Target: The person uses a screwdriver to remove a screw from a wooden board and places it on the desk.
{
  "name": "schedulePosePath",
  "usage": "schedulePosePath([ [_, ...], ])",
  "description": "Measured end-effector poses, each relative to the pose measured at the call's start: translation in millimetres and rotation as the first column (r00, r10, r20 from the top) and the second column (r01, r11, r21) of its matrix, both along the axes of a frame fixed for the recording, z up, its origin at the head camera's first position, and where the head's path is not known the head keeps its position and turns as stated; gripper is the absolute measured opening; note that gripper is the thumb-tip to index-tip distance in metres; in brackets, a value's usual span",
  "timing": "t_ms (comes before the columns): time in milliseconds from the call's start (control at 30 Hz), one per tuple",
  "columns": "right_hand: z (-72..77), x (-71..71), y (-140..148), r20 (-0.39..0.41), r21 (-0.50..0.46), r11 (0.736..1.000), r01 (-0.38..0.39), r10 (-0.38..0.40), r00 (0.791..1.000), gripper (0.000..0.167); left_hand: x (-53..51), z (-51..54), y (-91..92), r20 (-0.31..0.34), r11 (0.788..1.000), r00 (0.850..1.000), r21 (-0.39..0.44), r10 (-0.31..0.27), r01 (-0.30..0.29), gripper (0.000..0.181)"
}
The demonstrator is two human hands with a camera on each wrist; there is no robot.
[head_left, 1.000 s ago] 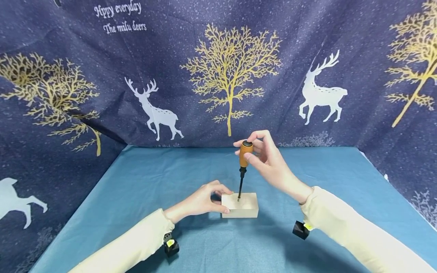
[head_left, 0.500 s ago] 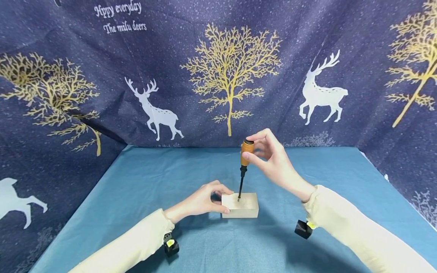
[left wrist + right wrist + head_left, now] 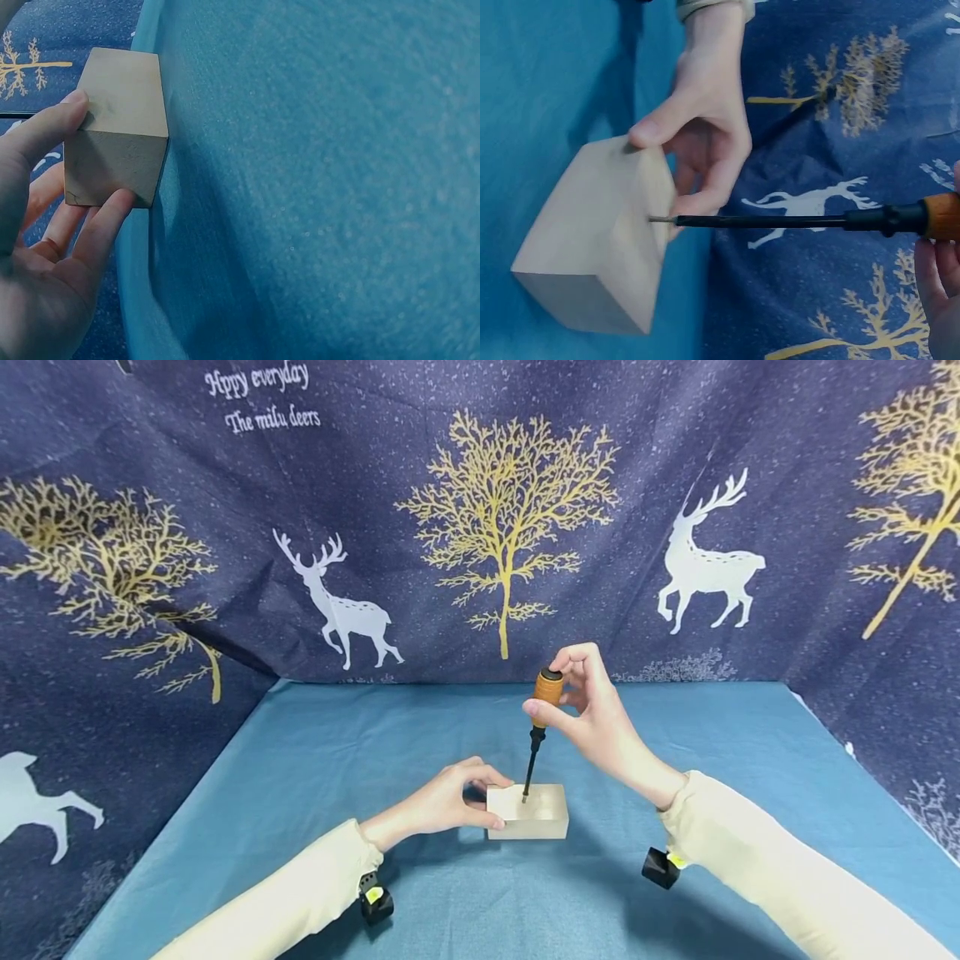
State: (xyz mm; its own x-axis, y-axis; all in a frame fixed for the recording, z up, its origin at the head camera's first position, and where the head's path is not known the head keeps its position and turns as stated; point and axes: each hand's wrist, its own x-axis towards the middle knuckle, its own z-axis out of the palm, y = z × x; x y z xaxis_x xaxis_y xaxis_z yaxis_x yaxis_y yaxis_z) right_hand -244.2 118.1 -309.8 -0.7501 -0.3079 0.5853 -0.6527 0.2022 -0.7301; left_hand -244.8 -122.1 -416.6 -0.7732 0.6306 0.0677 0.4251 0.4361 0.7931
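A pale wooden block point(image 3: 551, 806) lies on the blue cloth in front of me. My left hand point(image 3: 450, 797) grips its left end, thumb on the near side and fingers at the far side; the left wrist view shows the hand point(image 3: 52, 277) around the end of the block point(image 3: 116, 165). With thumb and fingers my right hand point(image 3: 600, 727) holds the orange-brown handle of a screwdriver point(image 3: 549, 687). Its black shaft slants slightly right of upright. At the block's top face, a short silvery piece point(image 3: 660, 219) ends the shaft; whether it is bit or screw I cannot tell.
The blue cloth point(image 3: 360, 735) covers the table. A dark blue hanging point(image 3: 450, 610) with deer and trees rises behind its far edge. Small black cameras hang under the left wrist point(image 3: 377, 906) and right wrist point(image 3: 662, 868).
The screwdriver handle has tilted a little to the right. My right thumb and fingers have shifted around the handle. The left hand and block have stayed in place.
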Motion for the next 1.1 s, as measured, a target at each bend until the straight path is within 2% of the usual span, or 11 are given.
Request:
schedulePosePath([
  [167, 5.9, 0.3, 1.0, 0.059, -0.042, 0.999, -0.024, 0.026, 0.998, 0.048, -0.6, 0.3, -0.2, -0.004, 1.000, 1.000, 0.002, -0.005, 0.005, 0.046],
  [300, 7.2, 1.8, 3.0, 0.060, -0.051, 0.998, -0.033, 0.036, 0.998, 0.042, -1.1, 0.1, 0.0, -0.002, 1.000, 1.000, 0.001, -0.010, 0.010, 0.046],
  [433, 6.9, 1.3, 6.0, 0.040, -0.064, 0.989, -0.136, 0.138, 0.990, 0.029, -1.3, -0.4, 0.1, -0.012, 1.000, 1.000, -0.002, -0.012, 0.012, 0.046],
  [533, 6.7, -0.4, 7.2, 0.044, -0.089, 0.968, -0.236, 0.240, 0.970, 0.028, -1.4, -0.3, 0.2, -0.015, 1.000, 1.000, -0.001, -0.010, 0.010, 0.045],
  [633, 5.2, -1.7, 7.1, 0.057, -0.106, 0.955, -0.278, 0.285, 0.957, 0.028, -1.2, -0.9, 0.1, -0.022, 1.000, 1.000, 0.002, -0.010, 0.010, 0.044],
  [700, 3.2, -2.1, 6.3, 0.046, -0.102, 0.959, -0.265, 0.271, 0.961, 0.026, -0.7, -0.6, 0.3, -0.019, 1.000, 1.000, 0.003, -0.008, 0.008, 0.044],
  [833, 0.1, -0.7, 3.5, 0.003, -0.004, 0.996, -0.089, 0.089, 0.996, 0.036, 0.2, 0.0, 0.3, -0.006, 1.000, 1.000, 0.000, 0.000, 0.000, 0.046],
  [933, -0.2, 0.3, 1.9, -0.016, 0.049, 0.998, 0.033, -0.033, 0.999, 0.048, 0.5, 0.8, 0.3, -0.004, 1.000, 1.000, -0.005, 0.000, 0.000, 0.046],
  [1100, 2.5, 1.1, 0.6, -0.011, 0.013, 0.999, 0.037, -0.037, 0.999, 0.049, 0.6, 1.6, 0.1, -0.005, 1.000, 1.000, -0.005, -0.008, 0.008, 0.046],
])
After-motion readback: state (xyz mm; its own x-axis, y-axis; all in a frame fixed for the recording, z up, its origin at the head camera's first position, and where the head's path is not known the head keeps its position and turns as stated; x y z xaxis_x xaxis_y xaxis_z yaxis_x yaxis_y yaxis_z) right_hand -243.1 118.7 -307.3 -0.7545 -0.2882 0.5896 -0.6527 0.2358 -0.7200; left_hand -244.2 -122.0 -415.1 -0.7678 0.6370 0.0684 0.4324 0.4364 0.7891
